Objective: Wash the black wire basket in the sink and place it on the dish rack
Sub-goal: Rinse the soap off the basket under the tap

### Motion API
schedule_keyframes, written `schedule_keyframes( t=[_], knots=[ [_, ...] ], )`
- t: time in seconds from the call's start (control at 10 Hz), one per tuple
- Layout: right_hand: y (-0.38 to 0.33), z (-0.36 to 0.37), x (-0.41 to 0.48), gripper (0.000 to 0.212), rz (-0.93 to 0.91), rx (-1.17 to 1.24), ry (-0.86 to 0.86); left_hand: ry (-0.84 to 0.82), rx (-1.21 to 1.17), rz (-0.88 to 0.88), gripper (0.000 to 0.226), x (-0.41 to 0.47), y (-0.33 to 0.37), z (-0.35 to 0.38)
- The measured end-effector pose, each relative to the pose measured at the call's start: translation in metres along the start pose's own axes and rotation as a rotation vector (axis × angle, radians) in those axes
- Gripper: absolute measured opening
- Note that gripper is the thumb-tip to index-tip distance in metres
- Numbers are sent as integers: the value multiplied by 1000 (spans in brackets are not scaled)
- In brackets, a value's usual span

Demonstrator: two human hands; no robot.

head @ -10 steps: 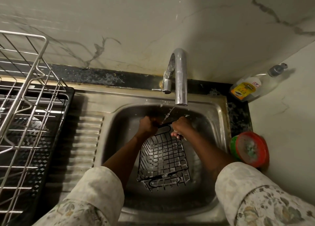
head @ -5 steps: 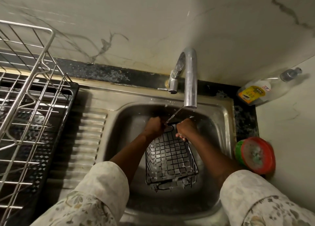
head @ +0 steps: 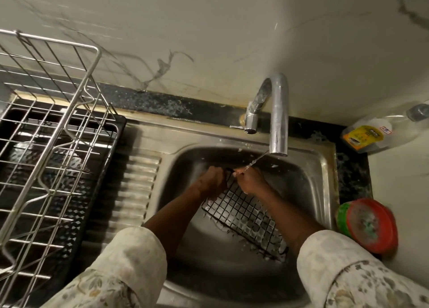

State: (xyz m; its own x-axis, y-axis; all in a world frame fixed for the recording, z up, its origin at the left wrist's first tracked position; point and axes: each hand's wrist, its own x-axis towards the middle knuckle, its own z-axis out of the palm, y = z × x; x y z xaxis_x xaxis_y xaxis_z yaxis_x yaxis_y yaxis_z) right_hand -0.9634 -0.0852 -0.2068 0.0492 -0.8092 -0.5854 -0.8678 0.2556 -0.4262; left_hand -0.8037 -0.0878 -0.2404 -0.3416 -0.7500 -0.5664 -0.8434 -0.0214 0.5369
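black wire basket (head: 246,217) of square grid mesh tilting inside the steel sink (head: 308,184), left hand (head: 212,180) and right hand (head: 249,180) both gripping its top rim, thin stream falling from the curved chrome faucet (head: 277,112), ribbed drainboard (head: 134,191) and silver wire dish rack (head: 46,133) sitting left

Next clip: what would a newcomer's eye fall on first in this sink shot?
The left hand and right hand grip the far rim of the foamy black wire basket, tilted in the sink under a thin stream from the chrome tap. A large steel dish rack fills the left side; a red-lidded tub sits right of the sink.
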Motion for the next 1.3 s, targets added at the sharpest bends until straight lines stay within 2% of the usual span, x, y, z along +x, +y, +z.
schedule_keyframes(
  t=[0.2, 0.3, 0.4, 0.5, 0.6, 0.7, 0.8, 0.9, 1.0, 1.1, 1.2, 1.3],
  knots=[
    [-3, -3, 7, 21, -45, 35, 17, -150, -11, -104, 20, 1, 2, -11],
    [-7, 3, 11, 21, -60, 103, 27, -141, -45, -126, 21, -1, 6, -10],
    [-9, 4, 11, 27, -127, 97, -33, -104, -41, -138, 17, -5, 9, -13],
    [1, 0, 5, 25, -117, 101, -50, -106, -108, -214, 20, -10, 2, -18],
    [28, 1, 1, 17, -122, 38, -27, -203, -29, -225, 24, -34, -11, -30],
    [34, 9, 1, 19, -121, 7, -39, -233, 194, -197, 25, -35, -26, -20],
    [23, 20, 4, 17, -148, 16, -67, 4, -144, -391, 30, -50, -20, -27],
    [15, 17, 8, 19, -162, 63, -87, 38, -23, -364, 29, -53, -23, -26],
    [9, 6, 13, 21, -168, 109, -85, 135, 274, -257, 18, -52, -9, -30],
    [4, 5, 11, 17, -173, 99, -83, 122, 338, -88, 17, -40, 7, -30],
    [-1, 6, 8, 16, -213, 48, -96, -26, 301, 162, 27, -20, 24, -31],
    [5, 3, 9, 24, -241, 70, -77, -81, 327, 187, 27, -7, 25, -37]
  ],
)
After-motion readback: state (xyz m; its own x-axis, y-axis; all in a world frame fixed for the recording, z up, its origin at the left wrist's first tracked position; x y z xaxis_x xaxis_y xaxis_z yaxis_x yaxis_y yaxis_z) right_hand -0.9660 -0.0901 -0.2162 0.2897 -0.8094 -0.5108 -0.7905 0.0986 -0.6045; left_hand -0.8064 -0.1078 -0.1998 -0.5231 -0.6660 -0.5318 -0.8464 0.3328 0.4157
